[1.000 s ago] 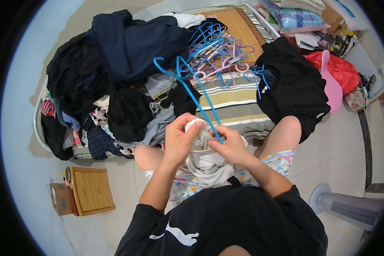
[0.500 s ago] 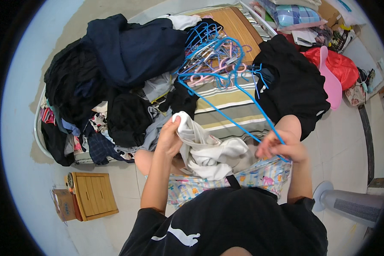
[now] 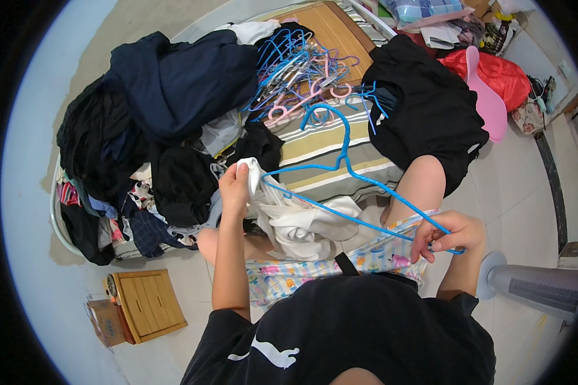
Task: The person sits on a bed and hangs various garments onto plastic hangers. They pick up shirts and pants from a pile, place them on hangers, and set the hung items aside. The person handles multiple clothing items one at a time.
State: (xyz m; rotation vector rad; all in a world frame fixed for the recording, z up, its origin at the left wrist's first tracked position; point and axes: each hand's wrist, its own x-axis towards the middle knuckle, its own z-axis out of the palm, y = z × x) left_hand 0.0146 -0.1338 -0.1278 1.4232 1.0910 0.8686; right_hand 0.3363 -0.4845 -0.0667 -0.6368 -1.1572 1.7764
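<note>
My left hand (image 3: 235, 187) is closed on the edge of a white garment (image 3: 305, 224), whose cloth hangs in folds over my lap. Its exact kind is hidden by the folds. In my right hand (image 3: 453, 234) is one lower corner of a blue clothes hanger (image 3: 345, 154), the fingers curled round it. The hanger's hook points away from me, and its other corner reaches the white cloth beside my left hand. A heap of clothes hangers (image 3: 305, 80) in blue, pink and purple lies beyond, on the striped bed cover (image 3: 340, 154) and a wooden mat.
Dark clothes (image 3: 180, 83) are piled high at the left of the bed. Black garments on hangers (image 3: 424, 109) lie at the right, near a pink plastic piece (image 3: 491, 115) and a red bag (image 3: 510, 80). A wooden cabinet (image 3: 149, 305) stands lower left, a grey tower fan (image 3: 539, 289) lower right.
The blue hanger has come down and to the right with my right hand, its left corner now at the white cloth. My left hand keeps hold of the garment.
</note>
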